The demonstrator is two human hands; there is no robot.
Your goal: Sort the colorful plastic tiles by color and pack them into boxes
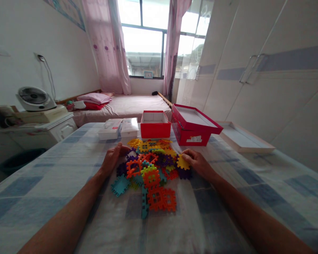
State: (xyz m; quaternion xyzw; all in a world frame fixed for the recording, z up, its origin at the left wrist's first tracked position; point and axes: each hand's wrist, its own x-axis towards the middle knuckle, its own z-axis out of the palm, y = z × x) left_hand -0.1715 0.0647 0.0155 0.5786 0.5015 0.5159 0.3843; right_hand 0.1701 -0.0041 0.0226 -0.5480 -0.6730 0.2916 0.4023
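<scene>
A heap of plastic interlocking building pieces (148, 158) in orange, yellow, purple, teal and lime lies on the checked cloth before me. My left hand (113, 157) rests at the heap's left edge, fingers stretched toward the purple pieces (122, 169) and apparently holding nothing. On the opposite side, my right hand (197, 161) has thumb and fingers closed on a yellow building piece (183, 163), just above a dark purple one (184, 173). Closest to me are joined orange window pieces (161, 199), a long teal strip (144, 203) and a teal square piece (120, 185).
Behind the heap stand an open red box (155, 130), two white boxes (110, 129) and a darker red box (192, 137) with its lid (214, 127) tilted on top. A shallow pale lid (254, 148) lies at the right edge. Beyond is a bed (137, 102).
</scene>
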